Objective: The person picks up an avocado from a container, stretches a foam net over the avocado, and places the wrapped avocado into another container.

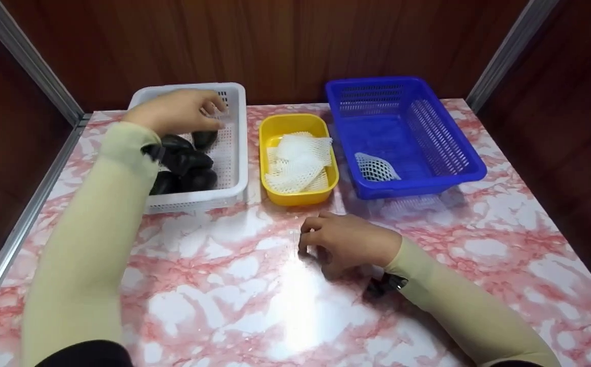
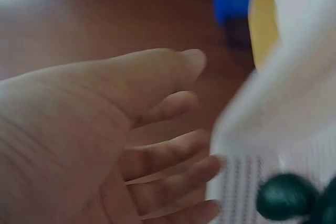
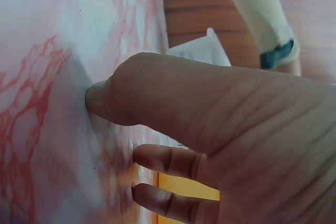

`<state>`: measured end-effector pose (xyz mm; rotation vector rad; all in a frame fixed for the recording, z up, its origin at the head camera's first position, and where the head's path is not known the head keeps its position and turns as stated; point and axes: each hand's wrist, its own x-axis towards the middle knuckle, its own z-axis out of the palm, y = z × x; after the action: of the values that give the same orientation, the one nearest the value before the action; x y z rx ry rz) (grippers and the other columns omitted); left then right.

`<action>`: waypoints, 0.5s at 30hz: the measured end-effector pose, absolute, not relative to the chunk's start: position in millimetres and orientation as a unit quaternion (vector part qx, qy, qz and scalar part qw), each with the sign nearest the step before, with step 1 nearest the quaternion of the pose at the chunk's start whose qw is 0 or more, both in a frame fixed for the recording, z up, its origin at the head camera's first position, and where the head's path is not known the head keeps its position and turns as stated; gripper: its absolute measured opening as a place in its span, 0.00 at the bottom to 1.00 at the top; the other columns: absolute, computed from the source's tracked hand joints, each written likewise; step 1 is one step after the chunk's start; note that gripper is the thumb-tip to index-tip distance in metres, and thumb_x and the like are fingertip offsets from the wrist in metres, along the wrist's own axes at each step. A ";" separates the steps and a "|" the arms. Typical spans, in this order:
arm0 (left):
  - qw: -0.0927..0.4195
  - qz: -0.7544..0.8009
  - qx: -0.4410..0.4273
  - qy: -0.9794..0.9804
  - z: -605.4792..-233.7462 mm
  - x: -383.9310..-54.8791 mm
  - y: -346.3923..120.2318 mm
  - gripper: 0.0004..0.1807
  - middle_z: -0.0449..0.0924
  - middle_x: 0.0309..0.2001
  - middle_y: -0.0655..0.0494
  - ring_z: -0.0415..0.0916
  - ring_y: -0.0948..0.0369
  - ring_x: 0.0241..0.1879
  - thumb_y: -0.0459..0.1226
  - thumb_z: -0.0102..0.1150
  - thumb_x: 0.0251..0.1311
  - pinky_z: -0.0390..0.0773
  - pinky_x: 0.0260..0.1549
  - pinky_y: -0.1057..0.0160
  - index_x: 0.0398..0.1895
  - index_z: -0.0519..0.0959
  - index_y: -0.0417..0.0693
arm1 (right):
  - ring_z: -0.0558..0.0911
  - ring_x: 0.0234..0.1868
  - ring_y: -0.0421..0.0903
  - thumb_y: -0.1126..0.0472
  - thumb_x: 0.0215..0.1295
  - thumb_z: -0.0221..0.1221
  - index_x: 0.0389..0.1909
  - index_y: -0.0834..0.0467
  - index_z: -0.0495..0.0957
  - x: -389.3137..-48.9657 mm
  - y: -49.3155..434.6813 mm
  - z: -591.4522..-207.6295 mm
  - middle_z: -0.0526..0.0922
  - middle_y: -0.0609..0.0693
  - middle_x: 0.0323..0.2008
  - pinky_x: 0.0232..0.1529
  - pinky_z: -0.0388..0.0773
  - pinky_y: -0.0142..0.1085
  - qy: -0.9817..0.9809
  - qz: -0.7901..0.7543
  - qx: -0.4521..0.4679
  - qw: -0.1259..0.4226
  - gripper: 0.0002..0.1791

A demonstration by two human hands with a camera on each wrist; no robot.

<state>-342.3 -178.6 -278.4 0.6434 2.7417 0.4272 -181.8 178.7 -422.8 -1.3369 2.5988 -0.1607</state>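
Note:
My left hand (image 1: 181, 109) hovers over the white basket (image 1: 242, 153), its fingers relaxed and holding nothing. Below it lie several dark green avocados (image 1: 197, 160), partly covered by the hand and wrist; one avocado (image 2: 286, 196) shows at the lower right of the left wrist view. On the marbled table, in front of the yellow bin (image 1: 299, 200), my right hand (image 1: 351, 239) rests with loosely bent fingers. Its thumb (image 3: 113, 98) and fingertips touch the tabletop, and nothing shows between them.
White foam net sleeves (image 1: 300, 158) lie piled in the yellow bin. At the right stands a blue basket (image 1: 377, 122) with one foam net (image 1: 376, 167) in its near left corner. Wooden panels (image 1: 285, 51) rise behind and on both sides.

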 end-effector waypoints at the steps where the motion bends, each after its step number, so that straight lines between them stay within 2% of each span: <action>1: 0.144 0.148 0.211 0.955 -282.6 -352.3 -181.1 0.35 0.72 0.78 0.38 0.73 0.42 0.73 0.54 0.59 0.77 0.69 0.77 0.35 0.81 0.69 0.49 | 0.81 0.55 0.46 0.56 0.49 0.77 0.55 0.39 0.86 -181.9 178.0 -423.1 0.83 0.42 0.58 0.45 0.79 0.40 0.884 -0.054 -0.452 0.110 0.28; 5: 0.145 0.140 0.162 0.966 -306.3 -382.3 -188.4 0.45 0.59 0.84 0.32 0.61 0.37 0.81 0.55 0.60 0.75 0.60 0.80 0.30 0.88 0.58 0.49 | 0.81 0.56 0.47 0.55 0.51 0.78 0.56 0.38 0.86 -180.7 176.5 -424.8 0.82 0.43 0.60 0.48 0.80 0.42 0.885 -0.048 -0.447 0.121 0.28; 9: 0.177 0.131 0.105 0.970 -328.3 -395.9 -190.1 0.53 0.45 0.88 0.31 0.50 0.35 0.86 0.55 0.61 0.73 0.55 0.81 0.26 0.92 0.44 0.56 | 0.80 0.57 0.48 0.54 0.52 0.78 0.56 0.38 0.86 -179.9 174.6 -425.6 0.83 0.44 0.61 0.50 0.81 0.43 0.884 -0.046 -0.448 0.125 0.28; 12: 0.200 0.124 0.076 0.969 -337.8 -401.1 -186.4 0.56 0.45 0.89 0.32 0.51 0.36 0.86 0.55 0.61 0.72 0.53 0.82 0.28 0.92 0.38 0.59 | 0.81 0.56 0.47 0.55 0.52 0.77 0.56 0.39 0.86 -179.6 172.8 -425.8 0.83 0.44 0.60 0.48 0.81 0.42 0.884 -0.046 -0.449 0.119 0.28; 15: 0.216 0.123 0.051 0.967 -342.7 -400.8 -182.0 0.56 0.43 0.90 0.35 0.50 0.38 0.86 0.56 0.61 0.72 0.50 0.84 0.28 0.92 0.37 0.62 | 0.81 0.54 0.46 0.55 0.51 0.77 0.56 0.39 0.86 -179.0 170.6 -426.1 0.83 0.43 0.59 0.47 0.80 0.41 0.884 -0.048 -0.452 0.114 0.28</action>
<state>-400.8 -182.0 -342.7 0.1426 2.6801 0.3416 -179.0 170.6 -426.1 -1.3240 2.5908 -0.1397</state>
